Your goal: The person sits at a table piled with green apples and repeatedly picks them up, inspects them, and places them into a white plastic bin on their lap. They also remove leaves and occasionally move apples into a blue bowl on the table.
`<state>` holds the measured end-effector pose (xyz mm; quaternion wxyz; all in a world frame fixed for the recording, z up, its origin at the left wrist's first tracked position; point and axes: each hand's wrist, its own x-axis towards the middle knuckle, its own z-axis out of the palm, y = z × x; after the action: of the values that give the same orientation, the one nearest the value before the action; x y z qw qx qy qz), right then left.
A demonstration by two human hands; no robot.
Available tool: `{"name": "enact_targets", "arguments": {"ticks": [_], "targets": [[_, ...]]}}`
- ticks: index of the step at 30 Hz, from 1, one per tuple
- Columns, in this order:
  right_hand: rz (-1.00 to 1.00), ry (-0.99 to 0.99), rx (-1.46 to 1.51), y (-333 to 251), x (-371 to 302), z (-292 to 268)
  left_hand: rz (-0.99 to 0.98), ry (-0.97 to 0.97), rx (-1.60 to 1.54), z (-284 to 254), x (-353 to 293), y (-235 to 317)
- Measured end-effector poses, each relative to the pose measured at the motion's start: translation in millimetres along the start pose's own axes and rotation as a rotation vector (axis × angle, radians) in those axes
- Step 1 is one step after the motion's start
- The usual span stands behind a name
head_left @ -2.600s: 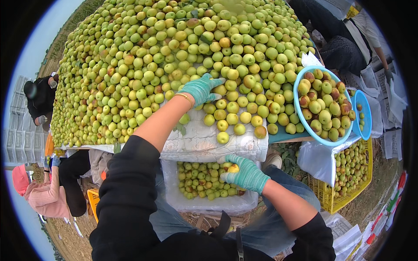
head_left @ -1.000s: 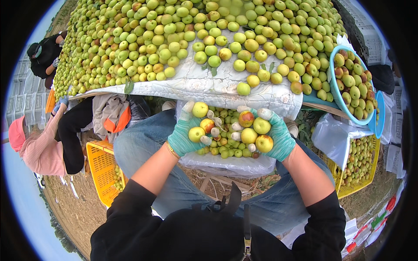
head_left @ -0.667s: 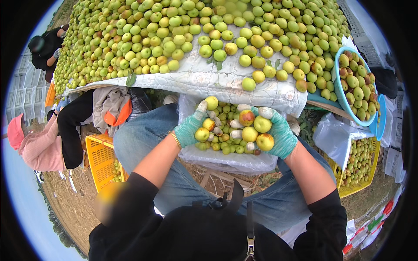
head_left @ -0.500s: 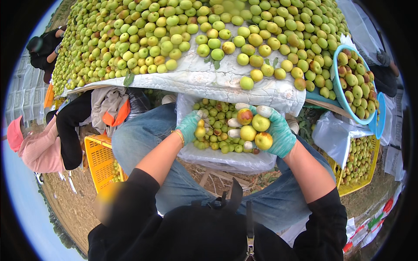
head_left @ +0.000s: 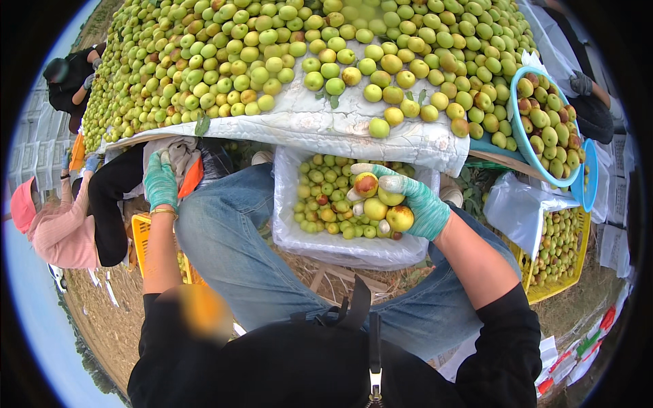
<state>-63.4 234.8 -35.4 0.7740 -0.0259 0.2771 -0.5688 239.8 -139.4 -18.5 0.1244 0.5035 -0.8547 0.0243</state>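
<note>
My right hand [head_left: 423,204], in a teal glove with whitish fingertips, is closed around several yellow-green jujubes [head_left: 375,208], some with brown-red patches. It holds them over a white crate [head_left: 284,238] lined with clear plastic, between my knees. Smaller green jujubes [head_left: 325,183] lie inside that crate. Off to the left, my left hand [head_left: 160,182] is raised in a matching glove, in front of a grey cloth [head_left: 178,151] and an orange piece [head_left: 191,178]. Its fingers point away from me, mostly hidden by the back of the hand, so their grip does not show.
A large heap of jujubes [head_left: 224,61] covers a table with a pale quilted sheet [head_left: 299,129]. At right stand a full blue basin [head_left: 515,129] and a yellow crate [head_left: 575,265]. Another yellow crate [head_left: 141,234] is at left. People sit at left and far right.
My left hand has left the crate and swung out left to the grey cloth. My right hand still grips its jujubes, shifted slightly left. The pink-sleeved person has raised their arms.
</note>
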Motion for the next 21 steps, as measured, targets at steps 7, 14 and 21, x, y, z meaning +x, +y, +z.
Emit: {"name": "enact_targets", "arguments": {"ticks": [7, 14, 21], "targets": [[0.036, 0.026, 0.037, -2, 3, 7, 0.256, -0.350, -0.804, -40, -70, 108], [0.032, 0.240, -0.161, -2, 0, 17, 0.641, -0.982, -0.982, 3, -108, 246], [0.208, 0.619, -0.761, -1, 0, -3, 0.339, -1.133, -0.600, 65, -90, 205]]}}
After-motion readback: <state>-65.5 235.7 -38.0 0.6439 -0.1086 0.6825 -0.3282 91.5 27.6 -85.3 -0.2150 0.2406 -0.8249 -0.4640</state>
